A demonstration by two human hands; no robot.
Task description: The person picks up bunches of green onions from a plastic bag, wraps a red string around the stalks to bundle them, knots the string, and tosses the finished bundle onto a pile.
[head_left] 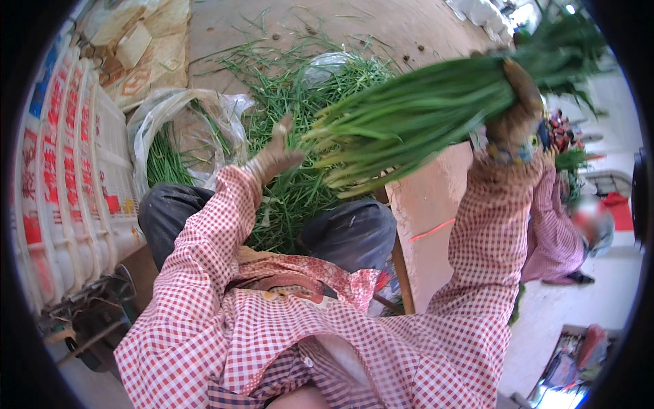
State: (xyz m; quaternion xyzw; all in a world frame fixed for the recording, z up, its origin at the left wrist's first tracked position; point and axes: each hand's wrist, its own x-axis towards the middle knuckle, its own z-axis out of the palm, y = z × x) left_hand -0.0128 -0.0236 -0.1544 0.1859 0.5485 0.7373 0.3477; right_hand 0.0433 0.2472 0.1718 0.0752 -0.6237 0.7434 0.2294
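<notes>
A thick bunch of garlic chives (415, 112) is in my right hand (519, 102), raised at the upper right. Its pale cut ends point left and its leafy tips spread out beyond the hand. My left hand (274, 155), in a dirty glove, holds nothing; its thumb stands away from its fingers, a short gap from the pale ends. Beneath it, a large heap of loose chives (283, 211) lies between my knees and over the floor beyond. A clear plastic bag (139, 129) with more chives in it gapes by my left knee.
A white slatted crate (112, 150) with red markings stands close on the left. Flattened cardboard (153, 68) lies behind it. A pinkish board (432, 232) is beside my right knee. Another person (552, 235) in a checked top sits farther right, near more greens.
</notes>
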